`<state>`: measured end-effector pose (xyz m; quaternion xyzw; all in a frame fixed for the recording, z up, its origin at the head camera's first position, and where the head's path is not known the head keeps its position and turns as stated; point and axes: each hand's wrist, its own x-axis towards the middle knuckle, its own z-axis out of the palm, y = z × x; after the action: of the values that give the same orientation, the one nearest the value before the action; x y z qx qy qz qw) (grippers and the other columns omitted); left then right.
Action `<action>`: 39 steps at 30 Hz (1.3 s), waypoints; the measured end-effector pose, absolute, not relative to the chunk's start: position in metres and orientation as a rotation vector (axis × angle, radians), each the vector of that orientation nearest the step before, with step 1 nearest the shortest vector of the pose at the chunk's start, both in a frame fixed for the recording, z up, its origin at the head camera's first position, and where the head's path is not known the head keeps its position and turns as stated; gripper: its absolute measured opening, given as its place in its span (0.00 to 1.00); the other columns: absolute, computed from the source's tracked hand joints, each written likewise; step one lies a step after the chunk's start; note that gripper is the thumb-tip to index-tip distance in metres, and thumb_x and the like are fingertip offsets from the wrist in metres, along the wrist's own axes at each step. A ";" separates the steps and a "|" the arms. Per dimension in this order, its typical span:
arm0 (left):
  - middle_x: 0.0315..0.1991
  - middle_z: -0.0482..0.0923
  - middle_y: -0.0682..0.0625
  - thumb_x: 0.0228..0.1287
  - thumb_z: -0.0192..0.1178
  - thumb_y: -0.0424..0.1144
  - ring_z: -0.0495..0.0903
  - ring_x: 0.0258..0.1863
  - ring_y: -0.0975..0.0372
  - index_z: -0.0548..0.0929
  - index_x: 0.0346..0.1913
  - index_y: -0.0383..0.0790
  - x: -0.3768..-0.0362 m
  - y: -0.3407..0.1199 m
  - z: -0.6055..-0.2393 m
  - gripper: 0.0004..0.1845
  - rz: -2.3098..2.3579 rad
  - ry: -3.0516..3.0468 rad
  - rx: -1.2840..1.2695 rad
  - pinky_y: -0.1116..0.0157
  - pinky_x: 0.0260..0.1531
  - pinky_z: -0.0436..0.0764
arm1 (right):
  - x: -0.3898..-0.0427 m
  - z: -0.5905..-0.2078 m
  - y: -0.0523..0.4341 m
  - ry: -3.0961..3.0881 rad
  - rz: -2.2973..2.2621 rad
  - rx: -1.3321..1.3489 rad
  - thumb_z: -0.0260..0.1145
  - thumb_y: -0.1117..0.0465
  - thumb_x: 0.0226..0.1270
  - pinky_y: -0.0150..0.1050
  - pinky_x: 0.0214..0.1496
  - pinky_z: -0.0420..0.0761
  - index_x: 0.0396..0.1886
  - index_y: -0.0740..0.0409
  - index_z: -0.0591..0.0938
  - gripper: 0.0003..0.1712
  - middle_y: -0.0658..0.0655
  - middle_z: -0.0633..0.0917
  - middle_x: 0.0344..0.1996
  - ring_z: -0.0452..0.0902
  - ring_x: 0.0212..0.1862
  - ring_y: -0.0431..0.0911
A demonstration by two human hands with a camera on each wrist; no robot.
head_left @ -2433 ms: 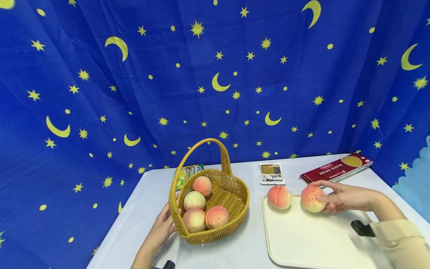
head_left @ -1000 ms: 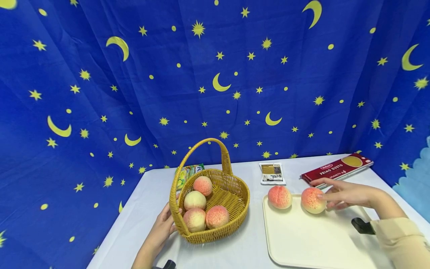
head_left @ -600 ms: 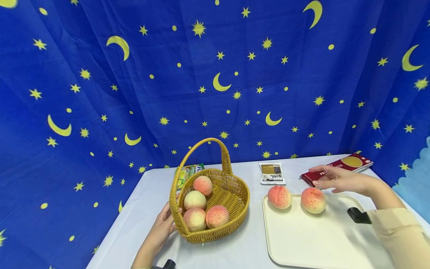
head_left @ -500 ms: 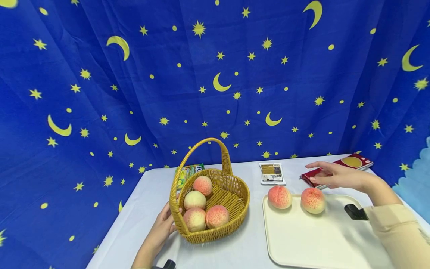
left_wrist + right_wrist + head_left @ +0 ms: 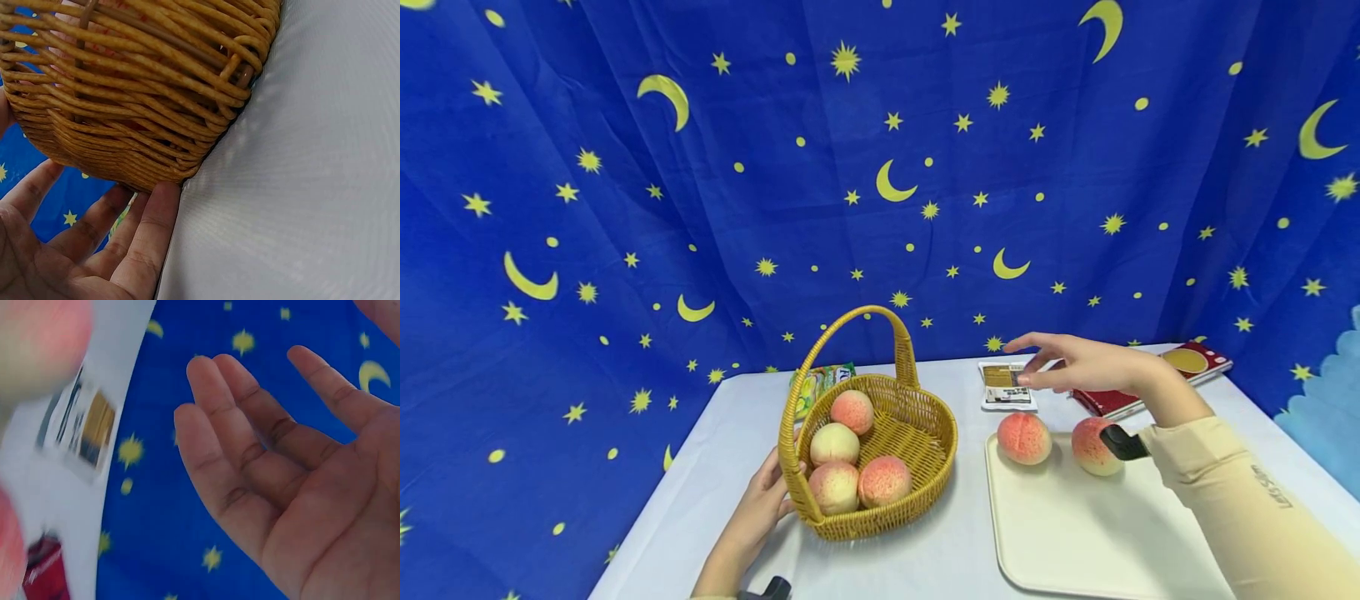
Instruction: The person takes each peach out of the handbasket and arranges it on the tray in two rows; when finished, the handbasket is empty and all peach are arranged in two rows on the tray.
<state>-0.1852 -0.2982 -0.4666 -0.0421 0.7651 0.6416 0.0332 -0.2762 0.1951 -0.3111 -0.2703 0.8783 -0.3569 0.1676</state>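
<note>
A yellow wicker basket [image 5: 925, 500] with a tall handle holds several peaches, one of them a pale peach [image 5: 835, 444]. Against the basket's outer left side rests my left hand [image 5: 758, 504]; in the left wrist view its nearly straight fingers [image 5: 153, 231] touch the weave low down. My right hand [image 5: 1078, 364] is raised beyond the cream tray [image 5: 1060, 550], holding nothing, its fingers loosely extended in the right wrist view. On the tray's far edge sit two peaches: the left peach [image 5: 1024, 439], and the right peach [image 5: 1092, 450], partly covered by the black wrist strap.
Behind the tray lies a small white-and-brown packet [image 5: 1006, 396], its upper right corner near my right fingertips. A red spaghetti pack [image 5: 1195, 362] is partly hidden by the right forearm. A green-yellow packet [image 5: 823, 382] shows behind the basket. A blue star-patterned curtain [image 5: 925, 167] hangs at the back.
My right hand has let go of the right peach, leaving it on the tray, then risen and moved left toward the small packet. The left hand and basket stay put.
</note>
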 end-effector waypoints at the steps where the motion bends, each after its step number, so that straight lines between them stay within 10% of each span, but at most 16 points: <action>1: 0.86 0.55 0.37 0.79 0.61 0.54 0.61 0.83 0.37 0.60 0.86 0.57 -0.185 -0.298 -0.466 0.38 1.978 2.352 -0.129 0.45 0.67 0.84 | -0.277 -0.309 0.186 2.481 -1.008 -0.789 0.68 0.46 0.78 0.52 0.61 0.88 0.80 0.49 0.68 0.37 0.61 0.84 0.63 0.84 0.61 0.51; 16: 0.86 0.57 0.37 0.79 0.61 0.54 0.64 0.82 0.38 0.61 0.85 0.55 -0.186 -0.298 -0.466 0.38 1.978 2.352 -0.110 0.47 0.65 0.85 | -0.292 -0.319 0.052 2.092 -1.070 -0.761 0.69 0.45 0.79 0.54 0.65 0.88 0.87 0.28 0.52 0.48 0.65 0.76 0.68 0.86 0.60 0.55; 28: 0.86 0.56 0.36 0.80 0.60 0.54 0.64 0.82 0.38 0.60 0.85 0.53 -0.187 -0.300 -0.466 0.38 1.978 2.360 -0.113 0.49 0.63 0.87 | -0.295 -0.336 0.002 1.937 -1.035 -0.604 0.61 0.43 0.83 0.66 0.69 0.83 0.90 0.32 0.45 0.47 0.67 0.54 0.87 0.76 0.71 0.74; 39: 0.85 0.59 0.36 0.80 0.61 0.53 0.65 0.81 0.39 0.63 0.84 0.54 -0.187 -0.301 -0.469 0.36 1.989 2.350 -0.106 0.48 0.64 0.86 | -0.295 -0.349 -0.016 1.871 -0.971 -0.453 0.57 0.36 0.83 0.68 0.59 0.87 0.89 0.43 0.53 0.45 0.74 0.71 0.76 0.75 0.68 0.79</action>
<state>-0.1869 -0.3013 -0.4686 -0.0344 0.7625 0.6453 0.0304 -0.2946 -0.0161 -0.3487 -0.1852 0.7646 -0.3967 0.4729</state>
